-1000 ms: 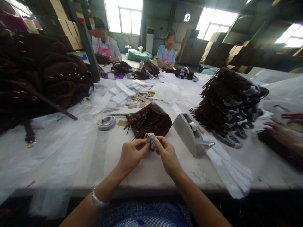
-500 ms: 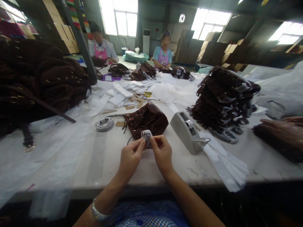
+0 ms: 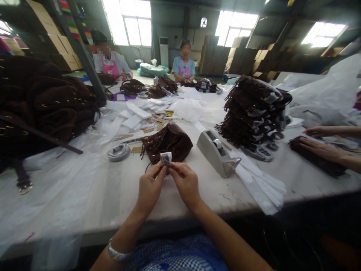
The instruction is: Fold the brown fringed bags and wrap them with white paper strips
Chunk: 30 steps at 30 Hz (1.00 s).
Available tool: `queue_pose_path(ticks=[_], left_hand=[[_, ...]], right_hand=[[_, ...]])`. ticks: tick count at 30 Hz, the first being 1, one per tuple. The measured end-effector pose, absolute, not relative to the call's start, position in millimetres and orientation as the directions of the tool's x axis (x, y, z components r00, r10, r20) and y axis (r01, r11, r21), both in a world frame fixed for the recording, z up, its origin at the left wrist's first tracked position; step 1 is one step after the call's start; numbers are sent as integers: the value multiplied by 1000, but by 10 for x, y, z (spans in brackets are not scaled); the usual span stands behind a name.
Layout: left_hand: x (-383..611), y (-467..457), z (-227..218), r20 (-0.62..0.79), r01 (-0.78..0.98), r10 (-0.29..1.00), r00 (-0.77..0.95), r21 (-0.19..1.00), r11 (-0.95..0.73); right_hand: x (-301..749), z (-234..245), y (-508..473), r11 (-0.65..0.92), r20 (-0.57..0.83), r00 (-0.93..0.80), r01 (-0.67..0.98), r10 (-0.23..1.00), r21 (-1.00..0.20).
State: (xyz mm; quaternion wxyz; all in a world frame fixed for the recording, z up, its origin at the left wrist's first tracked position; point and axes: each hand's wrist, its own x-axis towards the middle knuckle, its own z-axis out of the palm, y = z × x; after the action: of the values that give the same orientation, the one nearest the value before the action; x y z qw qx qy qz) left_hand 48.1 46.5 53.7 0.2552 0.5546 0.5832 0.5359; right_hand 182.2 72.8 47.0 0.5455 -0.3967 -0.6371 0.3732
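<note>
Both my hands meet in front of me over the white table [image 3: 84, 195]. My left hand [image 3: 149, 186] and my right hand [image 3: 184, 182] pinch a small white-wrapped piece [image 3: 166, 159] between their fingertips. It sits at the near end of a brown fringed bag [image 3: 166, 143] that lies on the table just beyond my hands. The fingers of both hands are curled and pressed on the wrapping.
A grey tape dispenser [image 3: 217, 152] stands right of the bag, with white foam strips [image 3: 259, 184] beside it. A stack of brown fringed bags [image 3: 254, 109] is at right, another pile [image 3: 42, 105] at left. A coiled wrapped strap [image 3: 118, 152] lies left. Another person's hands [image 3: 321, 145] work at right; two people sit at the far end.
My hands have kept pinching the wrapped piece and shifted slightly left and up in view as the camera turned. The neighbour's hands at right have moved further onto the table.
</note>
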Motion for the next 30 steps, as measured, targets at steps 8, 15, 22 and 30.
queue_pose_path(ticks=[8,15,22,30], left_hand=[[519,540,441,423,583,889,-175,772,-252],[529,542,393,367,600,879,-304,791,-123],[564,484,499,100,409,856,-507,902,137],[486,546,448,75,470,865,-496,861,195]], right_hand=[[1758,422,760,377,379,2,104,925,-920],[1703,375,805,291,292,44,40,955,-956],[1682,350,824,235,235,50,-3,971,-972],[1795,449,792,289,287,-30,124,957,-949]])
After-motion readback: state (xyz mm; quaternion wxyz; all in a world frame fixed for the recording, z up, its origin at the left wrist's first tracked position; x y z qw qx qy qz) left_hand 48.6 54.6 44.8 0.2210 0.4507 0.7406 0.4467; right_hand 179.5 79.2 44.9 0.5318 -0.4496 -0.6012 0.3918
